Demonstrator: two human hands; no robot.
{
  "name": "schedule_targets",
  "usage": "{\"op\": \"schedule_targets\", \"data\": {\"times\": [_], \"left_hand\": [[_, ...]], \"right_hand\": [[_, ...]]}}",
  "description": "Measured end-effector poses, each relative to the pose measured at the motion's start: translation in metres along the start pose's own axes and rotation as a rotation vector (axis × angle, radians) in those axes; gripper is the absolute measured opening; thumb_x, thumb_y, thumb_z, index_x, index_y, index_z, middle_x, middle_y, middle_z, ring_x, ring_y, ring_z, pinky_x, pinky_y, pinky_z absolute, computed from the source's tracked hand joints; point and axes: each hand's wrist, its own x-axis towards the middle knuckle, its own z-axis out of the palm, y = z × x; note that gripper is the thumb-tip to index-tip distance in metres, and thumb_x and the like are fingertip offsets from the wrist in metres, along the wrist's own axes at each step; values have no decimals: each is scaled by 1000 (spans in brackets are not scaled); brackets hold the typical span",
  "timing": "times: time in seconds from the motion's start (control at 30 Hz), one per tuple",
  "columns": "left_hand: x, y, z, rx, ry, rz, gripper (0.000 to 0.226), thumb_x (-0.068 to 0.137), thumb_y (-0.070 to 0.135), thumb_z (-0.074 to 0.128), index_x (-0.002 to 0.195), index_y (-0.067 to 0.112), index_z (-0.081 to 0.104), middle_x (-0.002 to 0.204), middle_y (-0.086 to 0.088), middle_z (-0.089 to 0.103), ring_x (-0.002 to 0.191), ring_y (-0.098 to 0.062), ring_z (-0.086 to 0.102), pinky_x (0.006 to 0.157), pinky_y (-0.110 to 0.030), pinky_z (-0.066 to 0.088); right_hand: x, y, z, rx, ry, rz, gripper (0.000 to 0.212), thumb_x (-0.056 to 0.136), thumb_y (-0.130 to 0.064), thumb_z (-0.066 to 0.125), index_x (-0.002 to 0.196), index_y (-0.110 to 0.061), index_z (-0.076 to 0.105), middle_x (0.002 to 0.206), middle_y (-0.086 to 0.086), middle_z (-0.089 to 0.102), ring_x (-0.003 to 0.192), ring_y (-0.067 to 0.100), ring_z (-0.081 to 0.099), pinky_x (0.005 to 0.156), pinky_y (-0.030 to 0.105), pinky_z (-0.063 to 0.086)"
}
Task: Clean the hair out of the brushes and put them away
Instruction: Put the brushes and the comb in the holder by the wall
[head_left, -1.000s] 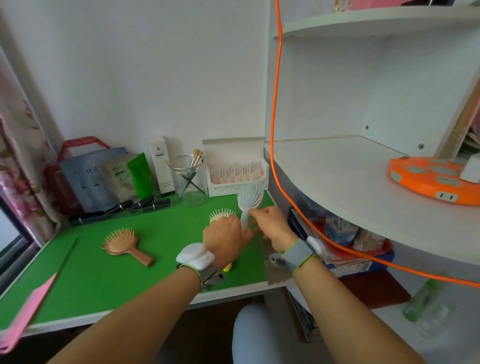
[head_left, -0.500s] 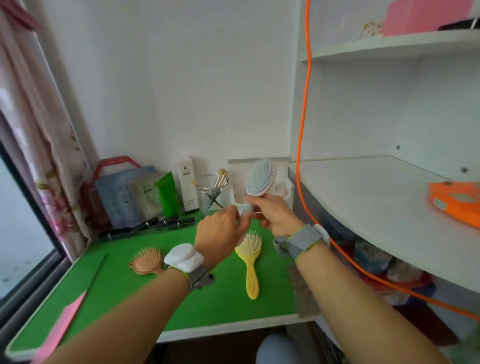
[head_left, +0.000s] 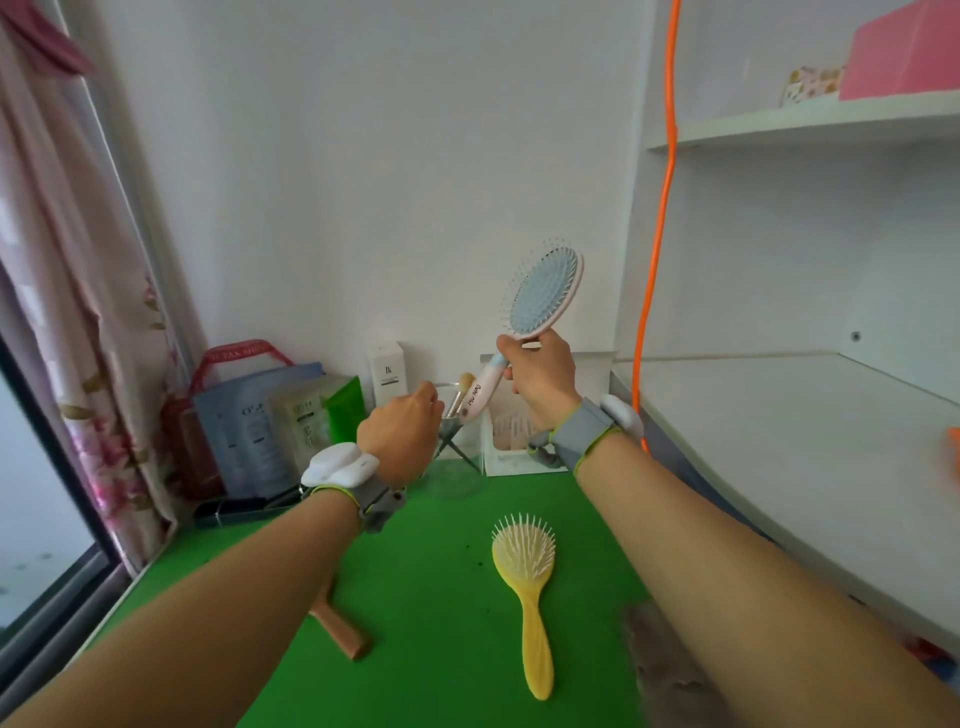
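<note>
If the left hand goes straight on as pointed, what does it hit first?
Left hand likely meets the handle end of the blue brush in the right hand; glass cup behind it, depth unclear.

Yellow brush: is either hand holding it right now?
No, the yellow brush lies on the green mat, while the right hand grips the blue-and-white brush.

Each bare forearm wears a grey fabric wrist strap (head_left: 584, 434) piped in lime green and topped by a rounded white plastic pod (head_left: 340, 464), one behind the left hand (head_left: 400, 436), one behind the right hand (head_left: 543, 379).
</note>
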Motion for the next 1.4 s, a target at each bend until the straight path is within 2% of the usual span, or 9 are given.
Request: {"op": "schedule_targets", "data": {"times": [0.27,0.47,0.6,0.77,0.93,1.07,1.17,1.3,1.4], "left_hand": [[14,-2,10,39,-39,14,33,100,33,32,96,10,56,91,-11,65,79,-34,64,72,-43,56],[13,-3,19,7,8,33,32,98,36,38,82,13,53,84,-7,62,72,-30,61,68,-38,54],[11,-3,22,-4,49,52,31,98,37,39,83,14,53,84,-5,60,70,-30,58,61,-35,47],[9,-5,22,-12,49,56,31,99,38,37,87,13,52,86,-5,60,74,-32,60,64,-37,50],[8,-5,22,-22,44,50,31,99,37,36,89,13,52,91,-7,63,76,-32,61,65,-37,50],[3,-3,17,-91,69,51,24,99,37,37,103,17,49,98,-5,65,78,-33,62,67,-41,52],[-8,3,12,-110,111,67,22,98,37,37,92,17,45,85,-4,61,67,-30,58,62,-40,51],[-36,14,17,-55,-89,133,30,97,35,42,86,11,56,86,-5,60,75,-29,60,68,-38,52],[-54,21,23,-97,-290,89,30,94,38,50,91,11,64,91,-6,61,79,-25,60,71,-35,50]], "right_hand": [[20,7,20,-75,41,-39,27,84,-20,63,110,-10,60,102,12,71,95,31,67,85,48,54],[16,41,30,-166,16,7,23,84,-21,68,103,-8,65,102,11,72,94,29,68,84,39,55],[12,58,37,-205,-4,17,23,83,-28,71,98,-11,68,102,8,72,90,24,66,78,37,56],[10,68,43,-272,-63,45,27,82,-14,69,108,-11,65,108,8,70,100,25,65,80,32,53],[7,68,41,-294,-87,58,27,85,-14,64,111,-9,60,112,7,66,92,21,60,63,24,43],[5,63,32,-251,-77,90,20,86,-18,64,103,-10,57,106,11,65,88,26,59,72,38,53],[-3,61,18,-293,-74,65,3,84,-16,60,85,-14,58,93,13,67,89,31,63,80,44,55],[-23,70,-5,-487,-166,67,26,83,-17,59,60,-19,47,70,8,56,69,24,52,65,32,44],[-38,84,-20,-649,-274,145,30,83,-21,60,58,-18,44,65,4,51,62,23,49,57,28,37]]}}
